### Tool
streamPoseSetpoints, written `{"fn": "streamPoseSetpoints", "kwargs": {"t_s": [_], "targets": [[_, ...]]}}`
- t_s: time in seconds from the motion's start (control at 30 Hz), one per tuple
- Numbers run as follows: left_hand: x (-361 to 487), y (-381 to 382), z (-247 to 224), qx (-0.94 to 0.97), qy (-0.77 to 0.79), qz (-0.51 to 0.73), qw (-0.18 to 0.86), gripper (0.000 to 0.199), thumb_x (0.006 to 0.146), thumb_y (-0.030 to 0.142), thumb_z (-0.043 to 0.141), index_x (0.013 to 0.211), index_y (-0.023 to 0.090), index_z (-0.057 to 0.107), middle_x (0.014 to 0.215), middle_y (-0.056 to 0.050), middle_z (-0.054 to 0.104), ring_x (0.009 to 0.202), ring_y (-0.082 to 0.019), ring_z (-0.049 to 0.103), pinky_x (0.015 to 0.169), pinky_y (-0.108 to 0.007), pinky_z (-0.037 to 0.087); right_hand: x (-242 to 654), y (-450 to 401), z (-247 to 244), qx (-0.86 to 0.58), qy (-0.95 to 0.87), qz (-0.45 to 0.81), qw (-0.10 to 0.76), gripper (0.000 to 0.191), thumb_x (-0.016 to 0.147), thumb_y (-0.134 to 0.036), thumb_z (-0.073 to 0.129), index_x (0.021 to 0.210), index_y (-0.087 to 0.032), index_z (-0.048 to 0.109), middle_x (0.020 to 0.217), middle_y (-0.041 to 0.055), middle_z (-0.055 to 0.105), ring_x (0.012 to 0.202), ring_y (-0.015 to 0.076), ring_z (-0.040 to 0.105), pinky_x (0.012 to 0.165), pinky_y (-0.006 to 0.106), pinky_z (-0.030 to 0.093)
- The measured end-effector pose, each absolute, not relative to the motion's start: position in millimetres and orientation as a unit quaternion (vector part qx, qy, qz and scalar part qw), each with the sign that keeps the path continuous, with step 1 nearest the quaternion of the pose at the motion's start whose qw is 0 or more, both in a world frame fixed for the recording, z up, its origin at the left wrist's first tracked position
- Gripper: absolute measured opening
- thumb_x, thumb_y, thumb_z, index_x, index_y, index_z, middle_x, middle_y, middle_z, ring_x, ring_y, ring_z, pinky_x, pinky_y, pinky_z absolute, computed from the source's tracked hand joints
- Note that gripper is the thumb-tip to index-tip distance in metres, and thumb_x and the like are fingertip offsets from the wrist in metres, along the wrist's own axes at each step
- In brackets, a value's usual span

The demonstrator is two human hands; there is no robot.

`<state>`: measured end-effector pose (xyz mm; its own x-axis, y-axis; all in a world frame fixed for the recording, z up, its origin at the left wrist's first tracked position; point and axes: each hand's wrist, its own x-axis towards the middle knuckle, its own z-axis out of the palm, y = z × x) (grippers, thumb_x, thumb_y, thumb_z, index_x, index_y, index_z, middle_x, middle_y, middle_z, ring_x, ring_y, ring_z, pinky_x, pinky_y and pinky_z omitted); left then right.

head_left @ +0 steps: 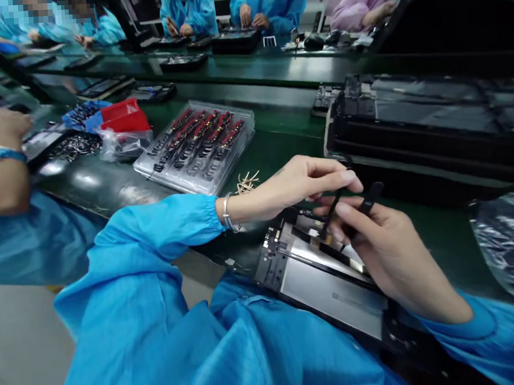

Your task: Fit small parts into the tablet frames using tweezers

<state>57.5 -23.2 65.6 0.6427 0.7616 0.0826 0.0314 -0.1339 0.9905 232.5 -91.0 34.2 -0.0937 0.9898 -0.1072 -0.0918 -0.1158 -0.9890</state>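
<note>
An opened flat electronic device (pixel 333 295), like a tablet with a silver battery panel, lies at the bench edge in front of me. My left hand (pixel 302 181) is above its far side, thumb and fingers pinched on a thin black strip (pixel 333 206) that slants down to the device. Close beside it, my right hand (pixel 386 242) is closed around a slim black tool (pixel 373 196) that looks like tweezers. The tool's rounded end sticks up past my thumb; its tips are hidden by my fingers.
Left of the device stands a clear plastic tray (pixel 233 165) of red-and-black small parts, near paper strips (pixel 247 182). Red bin (pixel 124 114) and blue bin (pixel 84 115) sit farther left. Black stacked devices (pixel 426 112) and a shiny bag (pixel 508 247) are right. Co-workers sit left and opposite.
</note>
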Motion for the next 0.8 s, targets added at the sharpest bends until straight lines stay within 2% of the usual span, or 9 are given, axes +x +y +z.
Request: {"fn": "streamPoseSetpoints", "kwargs": {"t_s": [0.07, 0.13, 0.2, 0.33, 0.4, 0.5, 0.6, 0.67, 0.8], "targets": [[52, -17, 76, 0.742, 0.285, 0.269, 0.545, 0.031, 0.093, 0.04, 0.065, 0.084, 0.012, 0.073, 0.075, -0.001, 0.062, 0.065, -0.008, 0.048, 0.059, -0.022, 0.034, 238, -86, 35, -0.479, -0.521, 0.514, 0.485, 0.028, 0.088, -0.044, 0.077, 0.104, -0.021, 0.077, 0.069, -0.0005, 0.059, 0.065, 0.0117, 0.048, 0.063, 0.029, 0.041], [45, -14, 85, 0.798, 0.285, 0.204, 0.49, 0.025, 0.092, 0.03, 0.063, 0.078, 0.011, 0.072, 0.069, 0.0, 0.059, 0.063, -0.008, 0.046, 0.058, -0.023, 0.03, 244, -82, 37, -0.47, -0.564, 0.464, 0.495, 0.029, 0.089, -0.042, 0.077, 0.111, -0.024, 0.077, 0.081, 0.0008, 0.066, 0.072, 0.0122, 0.053, 0.068, 0.029, 0.044], [42, -13, 91, 0.836, 0.286, 0.14, 0.448, 0.023, 0.09, 0.023, 0.06, 0.074, 0.012, 0.072, 0.065, 0.001, 0.059, 0.061, -0.008, 0.047, 0.057, -0.024, 0.029, 247, -79, 39, -0.471, -0.595, 0.427, 0.493, 0.026, 0.088, -0.043, 0.078, 0.108, -0.025, 0.077, 0.088, 0.0014, 0.07, 0.074, 0.0129, 0.058, 0.071, 0.03, 0.046], [41, -13, 93, 0.887, 0.277, 0.081, 0.36, 0.023, 0.091, 0.02, 0.059, 0.071, 0.014, 0.07, 0.062, 0.002, 0.057, 0.057, -0.009, 0.049, 0.054, -0.024, 0.031, 247, -77, 41, -0.494, -0.635, 0.351, 0.479, 0.013, 0.085, -0.035, 0.081, 0.09, -0.024, 0.078, 0.082, 0.0006, 0.071, 0.073, 0.0139, 0.061, 0.066, 0.029, 0.046], [39, -14, 90, 0.914, 0.256, 0.092, 0.302, 0.016, 0.094, 0.028, 0.064, 0.087, 0.016, 0.07, 0.071, 0.002, 0.062, 0.061, -0.01, 0.054, 0.055, -0.023, 0.036, 247, -77, 41, -0.493, -0.63, 0.35, 0.488, 0.009, 0.085, -0.032, 0.081, 0.085, -0.024, 0.077, 0.076, -0.0001, 0.069, 0.069, 0.0134, 0.06, 0.061, 0.028, 0.045], [38, -20, 84, 0.937, 0.24, 0.198, 0.161, 0.028, 0.098, 0.043, 0.066, 0.111, 0.019, 0.063, 0.094, -0.002, 0.067, 0.076, -0.013, 0.065, 0.063, -0.023, 0.048, 247, -77, 43, -0.485, -0.596, 0.389, 0.508, 0.01, 0.085, -0.031, 0.08, 0.081, -0.023, 0.076, 0.068, -0.0011, 0.065, 0.06, 0.0116, 0.055, 0.053, 0.026, 0.04], [42, -32, 79, 0.922, 0.248, 0.294, -0.035, 0.023, 0.106, 0.042, 0.053, 0.106, 0.02, 0.061, 0.097, -0.005, 0.066, 0.088, -0.018, 0.068, 0.073, -0.029, 0.054, 247, -78, 44, -0.481, -0.581, 0.416, 0.509, 0.012, 0.087, -0.031, 0.078, 0.08, -0.021, 0.075, 0.067, -0.001, 0.064, 0.058, 0.0108, 0.053, 0.052, 0.026, 0.039], [47, -38, 75, 0.913, 0.241, 0.298, -0.138, 0.025, 0.109, 0.034, 0.044, 0.099, 0.02, 0.062, 0.093, -0.006, 0.066, 0.089, -0.02, 0.068, 0.075, -0.031, 0.054, 247, -79, 45, -0.48, -0.588, 0.404, 0.511, 0.011, 0.088, -0.028, 0.076, 0.08, -0.021, 0.075, 0.067, -0.0014, 0.064, 0.059, 0.0105, 0.053, 0.055, 0.027, 0.041], [53, -43, 72, 0.902, 0.222, 0.277, -0.246, 0.027, 0.108, 0.02, 0.039, 0.097, 0.016, 0.063, 0.092, -0.008, 0.069, 0.081, -0.019, 0.067, 0.071, -0.032, 0.053, 246, -83, 46, -0.479, -0.61, 0.369, 0.512, 0.009, 0.088, -0.025, 0.076, 0.079, -0.022, 0.075, 0.067, -0.0018, 0.064, 0.064, 0.0114, 0.057, 0.06, 0.027, 0.043]]}}
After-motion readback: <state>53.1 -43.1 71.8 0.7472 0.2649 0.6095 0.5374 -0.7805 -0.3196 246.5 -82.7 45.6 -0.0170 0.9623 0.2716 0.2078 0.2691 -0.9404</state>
